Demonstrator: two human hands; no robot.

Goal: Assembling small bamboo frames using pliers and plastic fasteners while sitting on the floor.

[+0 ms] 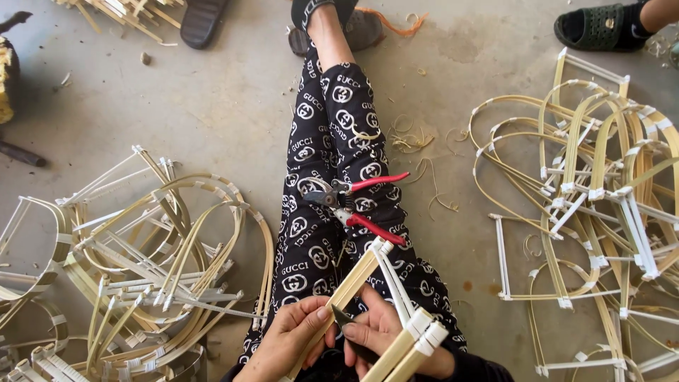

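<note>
Soft, even daylight fills the scene; shadows are faint, falling just beneath the left hand (286,339) and right hand (385,332). Focus is sharp near them, with slight wide-angle bending toward the edges.

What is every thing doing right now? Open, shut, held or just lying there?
Left hand: gripping the bamboo frame.
Right hand: holding a dark blade against the frame.
Red-handled cutters: open, lying on the lap.
Finished frames: piled on the floor.
</note>
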